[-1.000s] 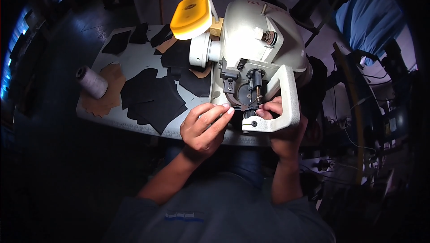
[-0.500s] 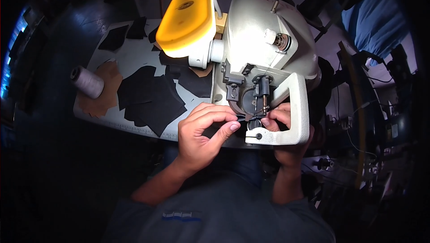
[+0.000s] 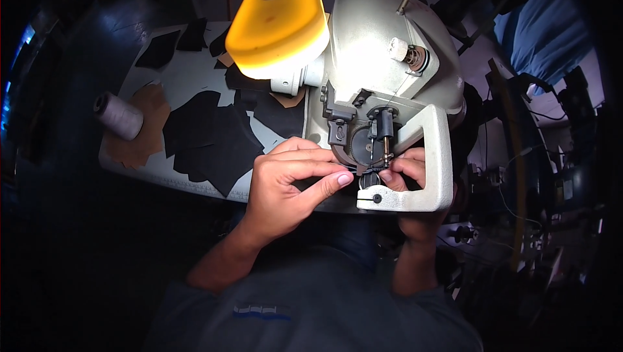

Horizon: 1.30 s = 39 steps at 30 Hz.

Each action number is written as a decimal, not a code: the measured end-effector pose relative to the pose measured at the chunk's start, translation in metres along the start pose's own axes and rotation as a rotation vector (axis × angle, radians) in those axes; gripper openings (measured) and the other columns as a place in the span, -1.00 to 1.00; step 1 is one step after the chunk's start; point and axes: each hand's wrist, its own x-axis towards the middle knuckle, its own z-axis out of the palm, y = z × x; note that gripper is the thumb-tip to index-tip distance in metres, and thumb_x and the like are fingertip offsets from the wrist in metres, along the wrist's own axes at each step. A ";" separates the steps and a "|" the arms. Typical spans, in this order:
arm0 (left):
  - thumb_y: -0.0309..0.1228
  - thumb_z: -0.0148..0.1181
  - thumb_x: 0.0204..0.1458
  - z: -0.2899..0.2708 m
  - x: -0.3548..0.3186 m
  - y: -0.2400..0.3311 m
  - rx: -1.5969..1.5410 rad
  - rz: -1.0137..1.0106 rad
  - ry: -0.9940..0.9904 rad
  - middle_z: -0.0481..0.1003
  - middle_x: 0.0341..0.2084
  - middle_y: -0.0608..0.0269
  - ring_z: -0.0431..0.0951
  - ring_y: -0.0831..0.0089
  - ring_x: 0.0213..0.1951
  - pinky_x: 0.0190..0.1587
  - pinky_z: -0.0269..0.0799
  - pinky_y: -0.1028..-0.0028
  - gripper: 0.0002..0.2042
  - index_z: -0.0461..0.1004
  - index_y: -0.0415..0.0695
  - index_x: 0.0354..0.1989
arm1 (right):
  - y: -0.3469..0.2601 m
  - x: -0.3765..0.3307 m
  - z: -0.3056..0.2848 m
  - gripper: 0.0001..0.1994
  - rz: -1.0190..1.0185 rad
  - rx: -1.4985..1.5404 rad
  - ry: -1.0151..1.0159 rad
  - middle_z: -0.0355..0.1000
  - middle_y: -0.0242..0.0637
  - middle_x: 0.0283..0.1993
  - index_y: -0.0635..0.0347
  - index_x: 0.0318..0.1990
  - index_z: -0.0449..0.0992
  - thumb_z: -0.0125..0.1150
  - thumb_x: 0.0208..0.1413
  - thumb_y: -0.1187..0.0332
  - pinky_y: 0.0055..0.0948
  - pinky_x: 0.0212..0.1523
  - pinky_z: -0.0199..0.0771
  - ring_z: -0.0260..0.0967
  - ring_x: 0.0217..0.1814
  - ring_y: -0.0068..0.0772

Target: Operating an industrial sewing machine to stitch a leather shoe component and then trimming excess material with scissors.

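Your left hand [image 3: 276, 182] has nudged nearer the needle [image 3: 372, 149], pinching the dark piece [image 3: 356, 170] beside it | right hand [image 3: 411, 168] bunched narrow, hold unclear, hemmed by white bracket [image 3: 439, 157] | room open off the worktop's front edge [image 3: 153, 173]

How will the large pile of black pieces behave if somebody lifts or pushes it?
The black pieces look thin, so each is probably light and may bend when lifted. They overlap unevenly, with no visible fastening, so a push could spread them.
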 end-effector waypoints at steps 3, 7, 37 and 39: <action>-0.57 0.54 -0.03 -0.001 0.000 -0.002 0.050 0.062 0.006 0.72 -0.34 0.10 0.67 0.36 -0.25 -0.09 0.52 0.41 -0.86 0.78 -0.24 -0.27 | 0.001 -0.001 0.000 -0.79 -0.002 0.000 0.004 0.59 -0.38 -0.32 0.10 -0.30 0.71 0.65 -0.09 0.45 -0.24 -0.04 0.52 0.53 -0.19 -0.27; -0.60 0.53 -0.02 0.000 -0.003 -0.006 -0.018 0.012 0.011 0.72 -0.33 0.10 0.67 0.39 -0.24 -0.09 0.52 0.43 -0.85 0.79 -0.23 -0.24 | 0.001 -0.001 0.000 -0.79 -0.007 -0.008 0.002 0.59 -0.39 -0.31 0.09 -0.30 0.71 0.65 -0.10 0.45 -0.23 -0.04 0.52 0.53 -0.18 -0.27; -0.62 0.56 -0.03 0.016 -0.010 0.018 0.072 -0.086 0.187 0.70 -0.31 0.09 0.70 0.39 -0.22 -0.10 0.58 0.44 -0.87 0.75 -0.28 -0.29 | -0.001 0.005 0.001 -0.82 -0.129 -0.032 -0.016 0.64 -0.45 -0.33 0.09 -0.29 0.71 0.62 -0.06 0.44 -0.28 -0.01 0.42 0.55 -0.25 -0.40; -0.62 0.55 -0.03 0.016 -0.009 0.021 0.092 -0.083 0.172 0.70 -0.31 0.09 0.70 0.38 -0.21 -0.09 0.57 0.44 -0.87 0.76 -0.27 -0.29 | 0.000 0.004 0.001 -0.82 -0.124 -0.013 -0.009 0.63 -0.45 -0.34 0.10 -0.30 0.71 0.62 -0.06 0.44 -0.29 -0.02 0.42 0.54 -0.27 -0.41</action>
